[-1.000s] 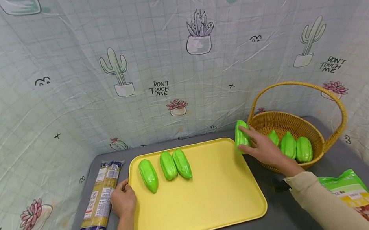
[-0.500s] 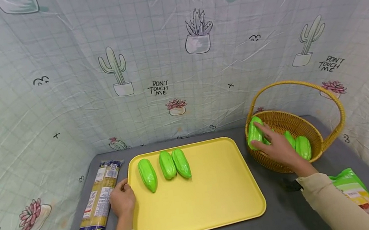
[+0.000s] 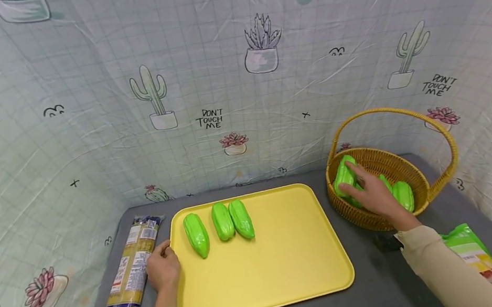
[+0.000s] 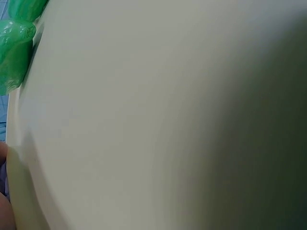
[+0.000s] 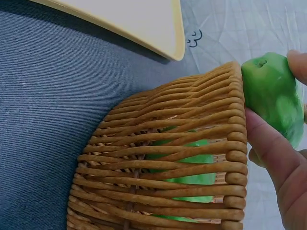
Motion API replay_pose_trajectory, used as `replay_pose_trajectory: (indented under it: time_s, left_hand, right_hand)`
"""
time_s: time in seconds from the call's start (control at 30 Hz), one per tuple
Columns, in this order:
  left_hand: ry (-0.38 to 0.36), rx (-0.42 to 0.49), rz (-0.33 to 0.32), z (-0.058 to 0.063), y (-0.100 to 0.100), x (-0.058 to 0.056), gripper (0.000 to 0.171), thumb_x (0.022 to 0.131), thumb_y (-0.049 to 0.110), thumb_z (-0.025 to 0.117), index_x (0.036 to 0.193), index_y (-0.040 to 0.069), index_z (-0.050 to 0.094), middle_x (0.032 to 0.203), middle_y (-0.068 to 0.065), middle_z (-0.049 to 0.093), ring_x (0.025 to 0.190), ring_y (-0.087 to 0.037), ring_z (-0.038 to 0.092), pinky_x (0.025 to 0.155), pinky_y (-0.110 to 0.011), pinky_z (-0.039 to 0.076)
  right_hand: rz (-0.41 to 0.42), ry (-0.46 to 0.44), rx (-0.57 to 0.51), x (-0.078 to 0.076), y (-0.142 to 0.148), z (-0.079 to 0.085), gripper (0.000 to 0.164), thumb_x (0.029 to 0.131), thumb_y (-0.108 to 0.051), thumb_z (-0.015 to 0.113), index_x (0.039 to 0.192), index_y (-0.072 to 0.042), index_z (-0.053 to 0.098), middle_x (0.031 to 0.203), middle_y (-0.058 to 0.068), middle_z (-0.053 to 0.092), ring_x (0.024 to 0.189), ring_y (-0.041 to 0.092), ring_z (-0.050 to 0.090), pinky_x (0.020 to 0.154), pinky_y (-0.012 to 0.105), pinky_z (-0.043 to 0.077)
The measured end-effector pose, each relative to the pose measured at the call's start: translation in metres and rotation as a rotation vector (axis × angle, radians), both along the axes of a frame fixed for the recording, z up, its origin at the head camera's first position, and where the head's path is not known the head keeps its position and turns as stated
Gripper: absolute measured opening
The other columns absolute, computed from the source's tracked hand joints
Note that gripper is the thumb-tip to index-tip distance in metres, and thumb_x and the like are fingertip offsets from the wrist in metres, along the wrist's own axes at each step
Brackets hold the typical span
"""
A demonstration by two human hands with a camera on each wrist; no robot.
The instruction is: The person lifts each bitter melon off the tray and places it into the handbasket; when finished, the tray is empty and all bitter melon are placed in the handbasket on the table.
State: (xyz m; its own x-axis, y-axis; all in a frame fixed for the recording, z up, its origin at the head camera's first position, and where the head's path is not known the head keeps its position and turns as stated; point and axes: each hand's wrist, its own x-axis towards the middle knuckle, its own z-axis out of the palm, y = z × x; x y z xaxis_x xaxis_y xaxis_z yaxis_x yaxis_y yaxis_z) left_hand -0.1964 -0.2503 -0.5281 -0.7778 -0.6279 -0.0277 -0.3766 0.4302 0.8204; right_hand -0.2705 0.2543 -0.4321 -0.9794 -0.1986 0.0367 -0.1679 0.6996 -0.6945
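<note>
My right hand (image 3: 354, 183) grips a glossy green vegetable (image 3: 343, 176) just inside the left rim of a wicker basket (image 3: 406, 158). In the right wrist view the vegetable (image 5: 272, 91) sits above the basket wall (image 5: 163, 158), between my thumb (image 5: 271, 148) and a fingertip. More green vegetables (image 3: 403, 195) lie in the basket. Three others (image 3: 222, 221) lie in a row at the far left of a yellow tray (image 3: 282, 270). My left hand (image 3: 163, 264) rests loosely curled against the tray's left edge; its wrist view is filled by the tray (image 4: 144, 120).
A long pasta packet (image 3: 128, 277) lies left of the tray on the grey table. A green printed bag (image 3: 478, 256) lies at the front right. A patterned cloth backdrop stands close behind the table. The basket's tall handle (image 3: 388, 112) arches over it.
My right hand has carried the green vegetable rightward from above the tray's far right corner to inside the basket's left rim. The left hand has stayed put.
</note>
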Motion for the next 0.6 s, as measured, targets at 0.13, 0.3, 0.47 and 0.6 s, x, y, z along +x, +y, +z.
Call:
replay_pose_trajectory:
  time_s: [0.13,0.3,0.47,0.6]
  left_hand:
    - [0.002,0.002,0.001,0.0,-0.001,0.0,0.036,0.105,0.012,0.044,0.131,0.002,0.067,0.13,-0.027,0.065,0.118,-0.051,0.057,0.097,-0.062,0.045]
    - [0.0,0.0,0.0,0.0,0.0,0.001,0.036,0.105,0.013,0.044,0.131,0.002,0.066,0.13,-0.027,0.065,0.118,-0.051,0.058,0.096,-0.062,0.045]
    - [-0.001,-0.001,-0.005,0.002,0.0,0.002,0.037,0.105,0.013,0.044,0.132,0.001,0.066,0.13,-0.027,0.065,0.116,-0.05,0.059,0.095,-0.061,0.046]
    - [-0.002,-0.008,0.003,0.002,0.0,0.002,0.037,0.105,0.013,0.043,0.132,0.002,0.066,0.129,-0.027,0.066,0.116,-0.05,0.059,0.095,-0.061,0.046]
  right_hand:
    - [-0.019,-0.01,0.011,-0.007,0.001,-0.002,0.082,0.104,-0.044,0.056,0.165,-0.011,0.012,0.168,0.031,0.01,0.151,0.056,0.018,0.113,0.068,0.035]
    - [-0.024,-0.036,0.051,-0.015,0.001,-0.006,0.083,0.104,-0.044,0.055,0.165,-0.009,0.012,0.166,0.034,0.013,0.147,0.059,0.024,0.112,0.07,0.035]
    - [-0.018,-0.061,0.075,-0.02,0.0,-0.01,0.082,0.105,-0.043,0.054,0.165,-0.007,0.011,0.165,0.034,0.017,0.145,0.058,0.03,0.11,0.07,0.037]
    - [-0.019,-0.062,0.105,-0.023,-0.001,-0.012,0.082,0.105,-0.043,0.054,0.164,-0.004,0.012,0.161,0.036,0.027,0.131,0.054,0.051,0.101,0.065,0.046]
